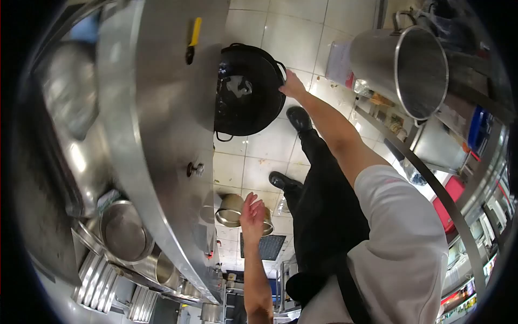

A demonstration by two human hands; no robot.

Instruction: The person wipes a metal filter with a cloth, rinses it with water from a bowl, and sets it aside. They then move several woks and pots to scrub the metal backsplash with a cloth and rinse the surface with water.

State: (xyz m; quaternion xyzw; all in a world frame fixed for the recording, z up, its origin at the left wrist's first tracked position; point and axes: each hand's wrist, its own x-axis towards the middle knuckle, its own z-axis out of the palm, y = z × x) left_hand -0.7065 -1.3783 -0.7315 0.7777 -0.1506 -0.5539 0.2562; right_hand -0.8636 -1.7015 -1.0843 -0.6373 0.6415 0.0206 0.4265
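A large black wok (pixel 253 108) with loop handles at its rim is low down beside the steel front panel, which hides part of it. Shiny patches show inside the wok. My right hand (pixel 292 85) is closed around the handle on the wok's near side. My left hand (pixel 252 216) is held out away from the wok, fingers stretched and nothing in them. Behind and below it are two metal pots (pixel 230 209) near the floor, one partly covered by the hand.
The steel panel (pixel 167 108) carries a yellow-handled valve (pixel 195 38) and a knob (pixel 194 169). A tall steel stockpot (pixel 377 59) and a metal rail (pixel 431 178) are on the right. Pans (pixel 125 231) sit at lower left. The floor is tiled (pixel 294 40), with a dark grate (pixel 270 247).
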